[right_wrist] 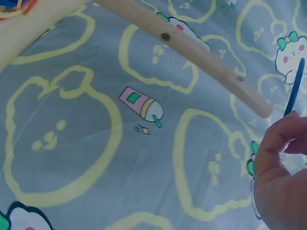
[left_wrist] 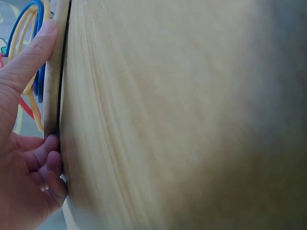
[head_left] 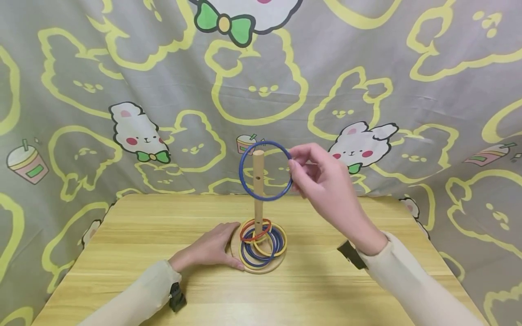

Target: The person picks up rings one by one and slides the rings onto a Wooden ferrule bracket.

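My right hand (head_left: 326, 181) pinches a blue ring (head_left: 266, 198) by its right side, thumb against fingers, at the height of the wooden post's top. In the head view the post (head_left: 258, 185) shows through the ring. The right wrist view has the post's tip (right_wrist: 264, 109) beside the fingers, with a short stretch of the blue ring (right_wrist: 294, 91) above them. Low on the table, my left hand (head_left: 212, 246) grips the left edge of the round wooden base (head_left: 261, 271), thumb at the front. Blue and yellow rings and a red ring (head_left: 244, 236) lie around the post's foot, overlapping.
The wooden table (head_left: 142, 235) spreads out on both sides of the base. Behind it hangs a grey curtain (head_left: 285, 99) with yellow cartoon outlines. Black straps with small blocks are on both wrists, over light sleeves (head_left: 138, 294).
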{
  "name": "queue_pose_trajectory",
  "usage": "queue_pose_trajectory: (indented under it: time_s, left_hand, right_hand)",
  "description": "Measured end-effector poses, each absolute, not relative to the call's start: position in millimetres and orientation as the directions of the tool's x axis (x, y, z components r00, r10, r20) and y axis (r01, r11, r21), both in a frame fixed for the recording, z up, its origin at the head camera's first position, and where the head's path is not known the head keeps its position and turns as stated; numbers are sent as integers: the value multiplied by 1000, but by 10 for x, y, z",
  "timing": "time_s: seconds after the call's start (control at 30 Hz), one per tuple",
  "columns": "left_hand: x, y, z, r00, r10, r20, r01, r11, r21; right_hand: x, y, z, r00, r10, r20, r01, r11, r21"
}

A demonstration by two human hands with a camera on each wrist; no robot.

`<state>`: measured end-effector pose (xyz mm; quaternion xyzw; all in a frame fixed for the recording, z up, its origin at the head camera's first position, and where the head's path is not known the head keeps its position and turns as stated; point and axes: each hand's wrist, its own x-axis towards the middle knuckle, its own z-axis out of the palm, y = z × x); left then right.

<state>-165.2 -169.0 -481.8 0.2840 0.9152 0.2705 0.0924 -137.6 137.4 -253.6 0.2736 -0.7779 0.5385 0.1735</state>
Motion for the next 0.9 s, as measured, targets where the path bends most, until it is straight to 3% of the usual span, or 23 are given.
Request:
queue_pose_trajectory:
  time_s: [0.13, 0.3, 0.9]
  left_hand:
    - [-1642, -1689, -4821, -824, 566, -16, 465, 692, 552]
    - [-1641, -1686, -4813, -823, 567, -16, 466, 692, 552]
    - [-1623, -1674, -4755, -821, 571, -6, 472, 684, 556]
  right_hand:
    - [-1532, 1354, -2596, -859, -229, 459, -507, 243, -827]
    - [-1677, 1398, -2934, -910, -240, 339, -400, 286, -871]
    - [-1710, 1451, -4154, -966, -255, 48, -146, 383, -912]
